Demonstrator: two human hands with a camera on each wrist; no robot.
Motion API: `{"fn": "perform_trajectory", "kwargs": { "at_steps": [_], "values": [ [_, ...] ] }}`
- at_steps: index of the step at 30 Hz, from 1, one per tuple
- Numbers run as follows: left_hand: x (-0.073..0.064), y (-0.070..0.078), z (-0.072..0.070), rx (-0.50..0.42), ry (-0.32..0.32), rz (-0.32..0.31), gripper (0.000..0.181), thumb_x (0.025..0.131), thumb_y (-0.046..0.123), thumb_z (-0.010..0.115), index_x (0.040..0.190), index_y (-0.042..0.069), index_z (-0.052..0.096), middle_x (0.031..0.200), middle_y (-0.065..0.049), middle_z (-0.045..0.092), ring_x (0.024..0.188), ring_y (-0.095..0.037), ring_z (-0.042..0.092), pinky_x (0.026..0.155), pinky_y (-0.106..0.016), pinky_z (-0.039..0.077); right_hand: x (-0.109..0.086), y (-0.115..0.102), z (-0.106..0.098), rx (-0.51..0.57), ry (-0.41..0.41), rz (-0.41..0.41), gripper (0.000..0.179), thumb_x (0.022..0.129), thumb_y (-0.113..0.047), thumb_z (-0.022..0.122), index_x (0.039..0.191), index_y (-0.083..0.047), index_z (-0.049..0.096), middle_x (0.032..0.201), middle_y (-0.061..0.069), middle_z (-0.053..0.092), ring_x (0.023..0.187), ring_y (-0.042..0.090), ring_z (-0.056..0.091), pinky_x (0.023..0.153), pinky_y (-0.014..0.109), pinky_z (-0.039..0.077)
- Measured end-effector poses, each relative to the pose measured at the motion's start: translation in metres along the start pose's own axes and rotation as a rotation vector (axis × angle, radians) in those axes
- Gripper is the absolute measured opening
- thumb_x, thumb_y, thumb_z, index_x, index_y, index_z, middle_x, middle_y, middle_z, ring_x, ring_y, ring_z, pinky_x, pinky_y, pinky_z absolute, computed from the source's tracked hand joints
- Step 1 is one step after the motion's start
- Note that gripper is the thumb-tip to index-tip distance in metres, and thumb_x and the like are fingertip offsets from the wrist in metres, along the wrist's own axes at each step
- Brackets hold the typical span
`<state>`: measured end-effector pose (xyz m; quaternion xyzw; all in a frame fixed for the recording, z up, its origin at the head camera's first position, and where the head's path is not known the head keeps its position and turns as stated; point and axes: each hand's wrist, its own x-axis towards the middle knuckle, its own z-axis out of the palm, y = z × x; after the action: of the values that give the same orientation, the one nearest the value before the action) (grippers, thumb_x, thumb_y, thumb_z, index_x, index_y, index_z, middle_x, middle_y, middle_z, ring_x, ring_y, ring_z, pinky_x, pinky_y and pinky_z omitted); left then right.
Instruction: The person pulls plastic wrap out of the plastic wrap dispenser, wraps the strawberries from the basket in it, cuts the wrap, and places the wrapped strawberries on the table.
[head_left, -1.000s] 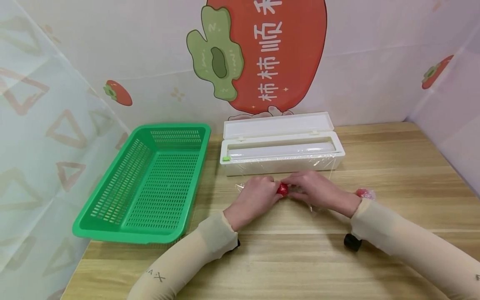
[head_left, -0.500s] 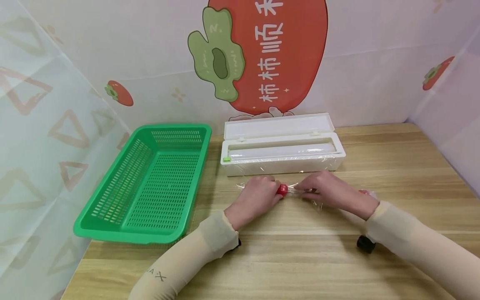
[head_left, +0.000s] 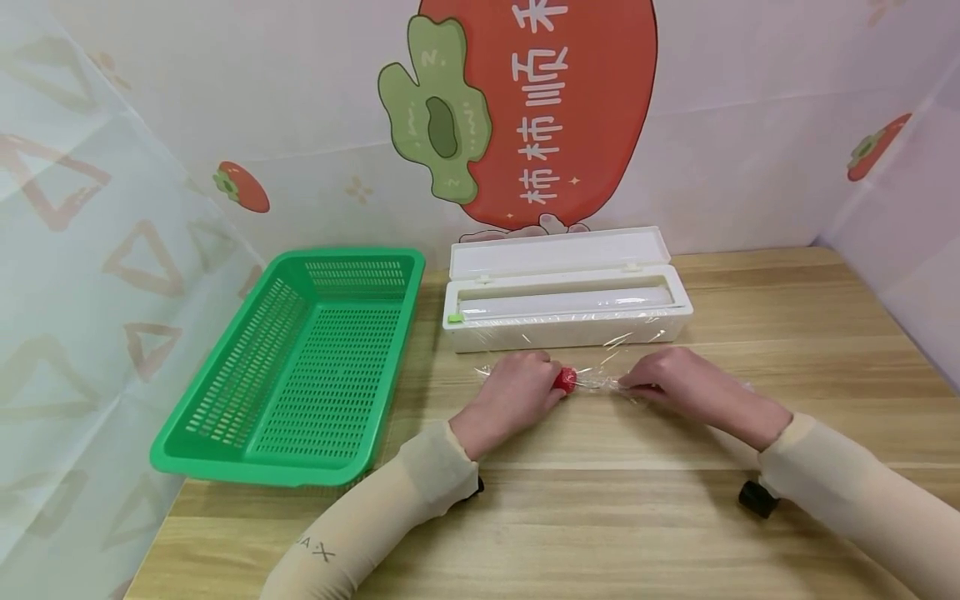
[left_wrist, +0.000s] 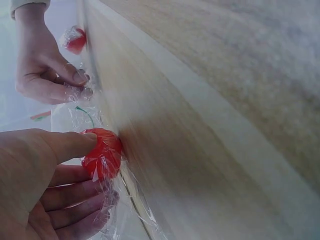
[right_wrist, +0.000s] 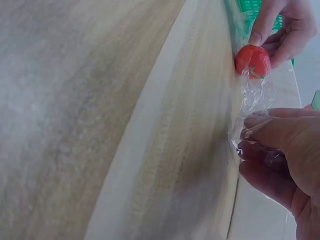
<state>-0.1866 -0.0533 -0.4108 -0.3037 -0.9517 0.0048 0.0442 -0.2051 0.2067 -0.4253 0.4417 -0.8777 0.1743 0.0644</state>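
A small red fruit (head_left: 566,380) with a thin green stem lies on the wooden table, partly covered by clear plastic wrap (head_left: 597,380). My left hand (head_left: 510,400) holds it between thumb and fingers, with wrap under the fingers as well. In the right wrist view the red fruit (right_wrist: 252,61) shows its stem beneath the film. My right hand (head_left: 690,387) pinches the gathered end of the wrap, to the right of the fruit. Between the two hands the film stretches in a crumpled strand. Its far left end is mostly hidden by the left hand.
Behind the hands stands a white wrap dispenser (head_left: 525,338), its lid raised, a roll (head_left: 566,302) inside. A green mesh basket (head_left: 408,333) sits to the left. Another wrapped red fruit (left_wrist: 75,41) lies beyond the right hand. Walls close off the back and sides.
My right hand has moved away to the right, drawing the wrap into a longer strand beside the fruit. The left hand keeps its place on the fruit.
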Motion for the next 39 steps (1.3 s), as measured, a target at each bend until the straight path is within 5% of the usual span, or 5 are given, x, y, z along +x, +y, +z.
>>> {"fn": "perform_trajectory", "kwargs": {
  "at_steps": [6,14,22,30,39],
  "values": [
    [0.001,0.001,0.001,-0.013,-0.008,0.0,0.026,0.094,0.039,0.065,0.096,0.014,0.074,0.087,0.002,0.07,0.079,-0.015,0.067,0.074,-0.03,0.057,0.001,-0.004,-0.008,0.0,0.033,0.056,0.028,0.077,-0.006,0.081,0.104,-0.01,0.077,0.099,0.001,0.076,0.092,0.017,0.071,0.08,0.038,0.059],
    [0.002,0.001,0.002,-0.051,-0.006,-0.012,0.021,0.093,0.036,0.068,0.095,0.016,0.074,0.087,0.002,0.07,0.078,-0.015,0.066,0.073,-0.03,0.056,0.028,-0.03,0.01,0.015,0.132,-0.093,0.025,0.077,-0.012,0.084,0.101,-0.013,0.079,0.099,0.0,0.076,0.092,0.014,0.071,0.079,0.034,0.059],
    [0.003,-0.003,0.004,-0.117,0.008,-0.017,0.018,0.092,0.035,0.069,0.087,0.018,0.072,0.078,0.004,0.067,0.07,-0.012,0.062,0.066,-0.027,0.053,0.039,-0.042,0.023,-0.026,0.201,-0.055,0.026,0.077,-0.012,0.084,0.102,-0.012,0.078,0.102,0.003,0.074,0.095,0.018,0.07,0.082,0.036,0.059],
    [-0.003,-0.012,0.004,-0.238,-0.015,-0.043,0.01,0.091,0.026,0.072,0.095,0.018,0.077,0.086,0.003,0.074,0.079,-0.013,0.068,0.072,-0.028,0.054,0.043,-0.039,0.028,0.037,0.17,-0.019,0.024,0.083,-0.015,0.079,0.107,-0.015,0.078,0.106,0.0,0.076,0.099,0.015,0.071,0.087,0.035,0.058],
    [-0.02,-0.028,0.007,-0.263,0.052,-0.029,0.01,0.087,0.008,0.072,0.088,0.014,0.08,0.08,0.001,0.07,0.077,-0.013,0.064,0.072,-0.027,0.054,0.047,-0.038,0.027,0.043,0.167,0.015,0.022,0.081,-0.016,0.081,0.103,-0.017,0.079,0.103,-0.002,0.077,0.096,0.012,0.072,0.085,0.033,0.058]
  ]
}}
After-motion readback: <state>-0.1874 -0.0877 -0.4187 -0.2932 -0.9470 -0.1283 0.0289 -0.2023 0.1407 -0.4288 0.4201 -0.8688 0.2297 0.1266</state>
